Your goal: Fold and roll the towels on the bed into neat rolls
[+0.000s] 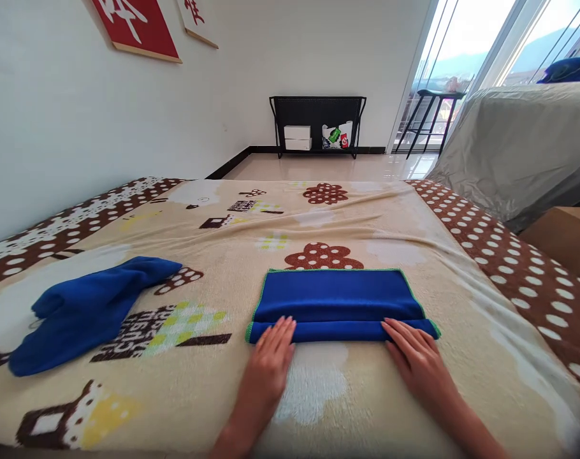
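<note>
A blue towel with green stitched edges lies flat on the bed, its near edge folded or rolled into a narrow strip. My left hand rests on the left part of that strip, fingers stretched forward and lying flat. On the right part, my right hand presses down with its fingers also extended. Neither hand grasps the cloth; the palms face down. A second blue cloth lies crumpled on the left, apart from both hands.
Under everything spreads a cream patterned blanket with brown dotted borders. Beyond the bed, a black rack stands against the wall. To the right are a cardboard box, a sheet-covered piece of furniture and a dark stool.
</note>
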{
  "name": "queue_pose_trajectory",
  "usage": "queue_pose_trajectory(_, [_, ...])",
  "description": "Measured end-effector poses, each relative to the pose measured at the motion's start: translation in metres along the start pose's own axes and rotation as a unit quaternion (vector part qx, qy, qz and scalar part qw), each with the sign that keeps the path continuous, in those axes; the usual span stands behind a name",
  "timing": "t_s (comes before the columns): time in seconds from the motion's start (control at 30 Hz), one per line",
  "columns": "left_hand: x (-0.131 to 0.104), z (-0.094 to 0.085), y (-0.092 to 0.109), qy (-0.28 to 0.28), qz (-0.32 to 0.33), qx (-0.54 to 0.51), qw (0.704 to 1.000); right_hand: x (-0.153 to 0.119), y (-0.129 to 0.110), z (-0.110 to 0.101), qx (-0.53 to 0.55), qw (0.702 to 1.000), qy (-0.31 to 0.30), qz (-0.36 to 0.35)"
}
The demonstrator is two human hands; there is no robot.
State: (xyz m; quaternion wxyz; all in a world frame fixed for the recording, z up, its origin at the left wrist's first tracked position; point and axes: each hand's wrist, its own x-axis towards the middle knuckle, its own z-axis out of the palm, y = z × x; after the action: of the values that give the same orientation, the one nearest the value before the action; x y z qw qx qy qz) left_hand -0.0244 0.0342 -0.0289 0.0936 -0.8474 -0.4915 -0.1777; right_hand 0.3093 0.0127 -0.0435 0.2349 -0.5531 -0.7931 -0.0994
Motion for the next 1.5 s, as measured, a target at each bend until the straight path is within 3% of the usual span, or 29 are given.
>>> queue_pose_trajectory(0.07, [-0.010,-0.007,-0.013,0.004,-0.040,0.026,0.999,-0.006,0.010,-0.004,-0.023,0.999,0.013,0.035])
queue_pose_trajectory(0.1, [-0.008,-0.010,-0.010,0.004,-0.054,0.035,0.998,-0.004,0.008,-0.004,-0.029,0.999,0.018,0.042])
queue_pose_trajectory(0.23, [0.029,-0.010,0.036,-0.061,0.005,-0.018,0.998,0.030,-0.031,0.003,0.030,0.998,-0.040,-0.042])
queue_pose_trajectory(0.3, [0.047,-0.007,0.045,-0.091,0.035,-0.042,0.994,0.043,-0.036,0.007,0.055,0.992,-0.086,-0.076])
queue_pose_trajectory(0.37, [0.048,-0.004,0.030,-0.089,0.000,-0.028,0.996,0.039,-0.019,0.009,0.031,0.994,-0.092,-0.040])
queue_pose_trajectory(0.5, [0.018,-0.006,-0.027,-0.054,-0.122,0.024,0.991,0.005,0.044,0.003,-0.051,0.995,-0.050,0.072])
queue_pose_trajectory(0.57, [0.011,-0.008,-0.034,-0.039,-0.145,0.045,0.988,-0.002,0.052,-0.001,-0.075,0.992,-0.040,0.091])
queue_pose_trajectory(0.67, [0.031,-0.008,0.000,-0.051,-0.119,0.033,0.991,0.019,0.018,0.003,-0.076,0.993,-0.047,0.074])
queue_pose_trajectory(0.77, [0.066,-0.001,0.048,-0.109,-0.023,-0.051,0.993,0.053,-0.031,0.016,-0.034,0.996,-0.088,-0.001])
queue_pose_trajectory(0.83, [0.079,0.005,0.058,-0.126,0.000,-0.075,0.989,0.065,-0.042,0.024,-0.023,0.995,-0.100,-0.020])
queue_pose_trajectory(0.9, [0.076,0.008,0.041,-0.116,-0.043,-0.056,0.991,0.063,-0.027,0.025,-0.030,0.995,-0.096,0.010])
queue_pose_trajectory(1.03, [0.043,0.002,-0.030,-0.072,-0.168,0.019,0.983,0.034,0.040,0.010,-0.061,0.989,-0.075,0.108])
queue_pose_trajectory(1.1, [0.034,-0.003,-0.045,-0.055,-0.184,0.049,0.980,0.027,0.055,0.004,-0.069,0.987,-0.073,0.129])
queue_pose_trajectory(1.17, [0.041,-0.004,-0.033,-0.058,-0.163,0.054,0.983,0.033,0.045,0.006,-0.071,0.986,-0.075,0.127])
queue_pose_trajectory(1.33, [0.092,0.015,0.033,-0.127,-0.011,-0.026,0.991,0.080,-0.021,0.035,-0.018,0.992,-0.127,0.015])
queue_pose_trajectory(1.4, [0.101,0.022,0.029,-0.131,-0.013,-0.030,0.991,0.089,-0.021,0.040,-0.007,0.990,-0.138,0.007])
queue_pose_trajectory(1.5, [0.092,0.019,-0.015,-0.115,-0.104,-0.004,0.988,0.082,0.020,0.035,-0.023,0.988,-0.128,0.079])
